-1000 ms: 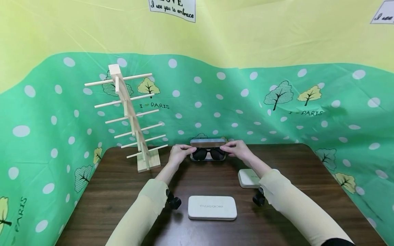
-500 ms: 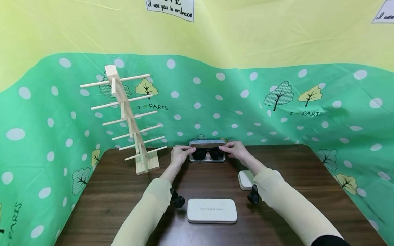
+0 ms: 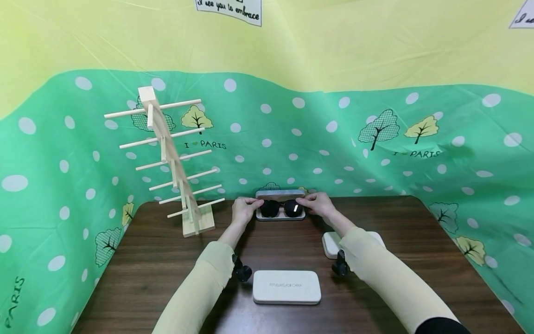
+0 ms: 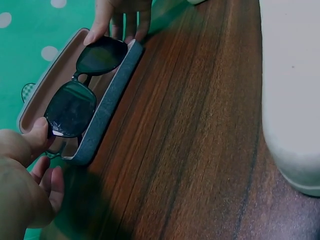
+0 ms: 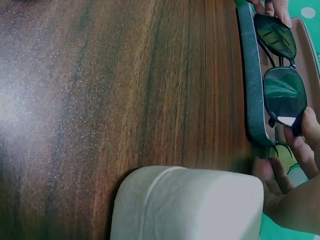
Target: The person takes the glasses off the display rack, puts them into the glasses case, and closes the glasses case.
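A pair of black sunglasses [image 3: 282, 208] with dark lenses is held over an opened glasses case [image 3: 280, 218] at the far edge of the table. My left hand [image 3: 244, 209] pinches one end of the frame between thumb and fingers. At the other end, my right hand [image 3: 318, 204] pinches the frame in the same way. Both wrist views show the case's brown lining and blue-grey outer wall, with the sunglasses [image 4: 75, 90] tilted across its opening. Whether the folded temples touch the case's inside cannot be made out.
A closed white glasses case [image 3: 287, 287] lies on the table [image 3: 158, 287] near the front. Another white case [image 3: 331, 245] sits partly under the right sleeve. At the left stands a wooden peg rack [image 3: 175, 162]. A patterned cloth [image 3: 292, 130] hangs behind the table.
Both hands keep hold of the sunglasses, which shift very slightly over the case. The head view has moved a little, and the right forearm has drawn slightly inward.
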`<state>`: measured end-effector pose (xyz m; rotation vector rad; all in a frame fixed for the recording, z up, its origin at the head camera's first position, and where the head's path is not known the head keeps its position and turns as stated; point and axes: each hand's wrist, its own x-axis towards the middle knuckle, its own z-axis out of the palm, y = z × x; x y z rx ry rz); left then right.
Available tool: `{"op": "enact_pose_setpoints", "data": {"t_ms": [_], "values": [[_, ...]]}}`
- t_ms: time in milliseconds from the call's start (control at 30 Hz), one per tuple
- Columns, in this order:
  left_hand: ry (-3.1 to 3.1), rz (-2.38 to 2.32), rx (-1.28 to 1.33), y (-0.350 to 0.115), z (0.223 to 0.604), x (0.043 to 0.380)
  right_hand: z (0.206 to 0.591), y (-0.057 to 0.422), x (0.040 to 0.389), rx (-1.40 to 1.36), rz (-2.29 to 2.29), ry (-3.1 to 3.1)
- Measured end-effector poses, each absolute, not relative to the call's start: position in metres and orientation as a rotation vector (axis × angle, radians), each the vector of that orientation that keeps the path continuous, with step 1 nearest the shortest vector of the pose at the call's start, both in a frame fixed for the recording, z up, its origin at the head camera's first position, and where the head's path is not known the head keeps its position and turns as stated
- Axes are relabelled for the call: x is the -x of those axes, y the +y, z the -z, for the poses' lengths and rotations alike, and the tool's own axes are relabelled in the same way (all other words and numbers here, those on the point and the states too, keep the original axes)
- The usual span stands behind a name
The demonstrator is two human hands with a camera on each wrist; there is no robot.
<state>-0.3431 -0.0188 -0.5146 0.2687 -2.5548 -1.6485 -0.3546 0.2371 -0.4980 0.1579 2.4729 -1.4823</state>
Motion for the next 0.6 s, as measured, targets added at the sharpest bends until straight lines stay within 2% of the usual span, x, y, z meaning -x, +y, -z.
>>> {"op": "enact_pose_setpoints", "data": {"t_ms": [600], "values": [[-2.541, 1.569, -0.406, -0.0168, 0.5195, 0.3456, 0.5024, 0.2339, 0.3567, -0.199, 1.461, 2.470]]}}
